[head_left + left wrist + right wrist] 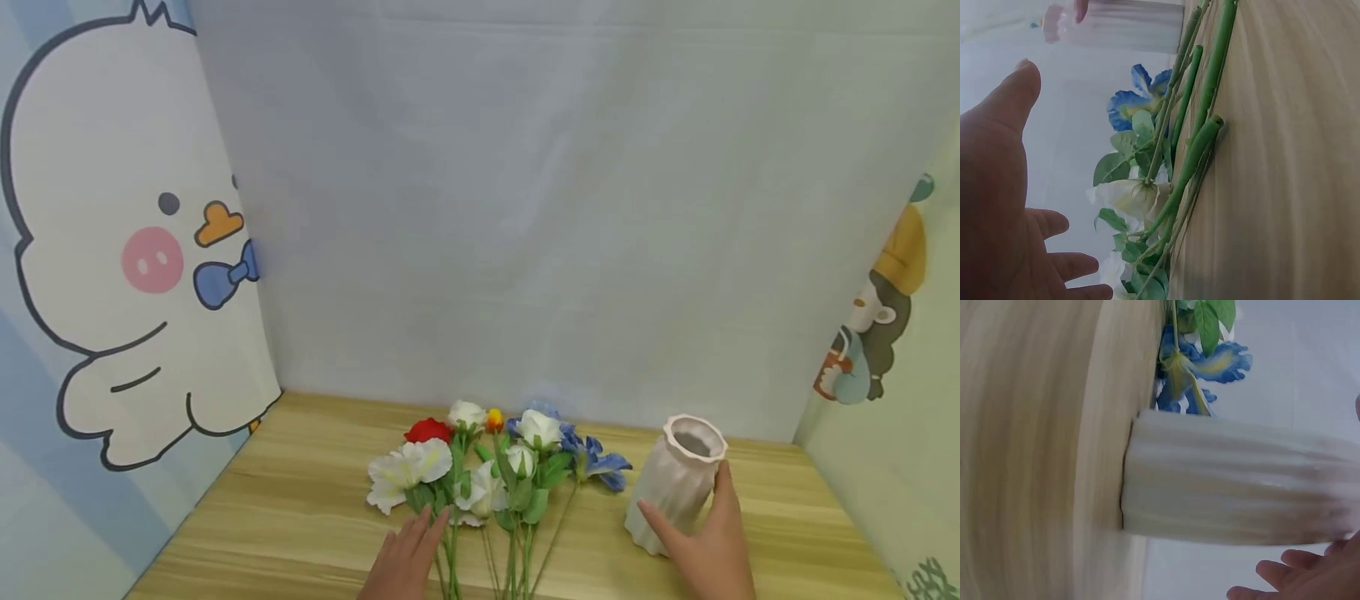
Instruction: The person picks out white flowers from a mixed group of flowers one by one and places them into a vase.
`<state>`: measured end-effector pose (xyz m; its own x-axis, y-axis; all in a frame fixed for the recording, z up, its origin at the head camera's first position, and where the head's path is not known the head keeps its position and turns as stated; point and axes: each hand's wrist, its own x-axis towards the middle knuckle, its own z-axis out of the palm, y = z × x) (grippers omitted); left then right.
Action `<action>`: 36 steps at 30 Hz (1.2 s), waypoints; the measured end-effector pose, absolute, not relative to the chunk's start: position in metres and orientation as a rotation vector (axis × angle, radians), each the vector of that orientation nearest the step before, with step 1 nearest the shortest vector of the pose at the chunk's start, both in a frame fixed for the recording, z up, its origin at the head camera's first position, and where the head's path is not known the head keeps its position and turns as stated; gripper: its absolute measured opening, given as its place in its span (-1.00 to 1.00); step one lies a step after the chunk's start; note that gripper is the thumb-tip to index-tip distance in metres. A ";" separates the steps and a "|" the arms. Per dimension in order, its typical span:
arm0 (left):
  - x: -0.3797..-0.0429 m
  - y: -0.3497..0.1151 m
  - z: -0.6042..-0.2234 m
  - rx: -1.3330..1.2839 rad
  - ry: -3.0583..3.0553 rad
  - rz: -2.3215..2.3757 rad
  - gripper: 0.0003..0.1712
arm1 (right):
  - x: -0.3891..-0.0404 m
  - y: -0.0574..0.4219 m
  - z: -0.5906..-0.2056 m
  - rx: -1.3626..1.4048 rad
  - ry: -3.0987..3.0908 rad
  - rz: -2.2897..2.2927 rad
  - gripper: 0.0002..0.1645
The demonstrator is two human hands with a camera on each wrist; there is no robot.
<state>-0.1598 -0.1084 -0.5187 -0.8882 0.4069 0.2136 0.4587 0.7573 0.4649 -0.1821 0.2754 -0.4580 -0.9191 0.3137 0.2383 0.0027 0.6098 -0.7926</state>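
Note:
A ribbed white vase (670,492) with a scalloped rim stands upright on the table at the right. My right hand (711,537) is around its lower right side, thumb in front and fingers along the far side. In the right wrist view, its fingers (1294,569) are spread and fairly straight beside the vase. My left hand (408,554) hovers with spread fingers near the green stems (517,558) of a bunch of flowers. The bunch has white roses (539,428), a white lily-like bloom (408,468), a red flower (428,431) and blue flowers (600,462).
The flowers lie on a wood-grain table (300,483), blooms towards the back. A pale grey backdrop (525,208) rises behind it. Side panels carry a printed cartoon duck (97,208) at left and a cartoon figure (873,317) at right.

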 end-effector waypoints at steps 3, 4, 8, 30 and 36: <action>-0.167 -0.101 -0.513 -0.674 -2.875 -0.897 0.01 | -0.188 0.269 -0.463 -0.241 -2.345 1.311 0.41; -0.169 -0.098 -0.511 -0.648 -2.900 -0.950 -0.02 | -0.190 0.267 -0.465 -0.240 -2.302 1.335 0.39; -0.176 -0.088 -0.504 -0.543 -2.971 -1.102 -0.04 | -0.196 0.261 -0.471 -0.330 -2.237 1.427 0.39; -0.191 -0.068 -0.509 -0.012 -3.001 -1.218 -0.44 | -0.198 0.258 -0.485 -0.480 -2.210 1.452 0.36; -0.196 -0.066 -0.505 -0.011 -3.033 -1.309 -0.68 | -0.199 0.258 -0.483 -0.443 -2.186 1.475 0.30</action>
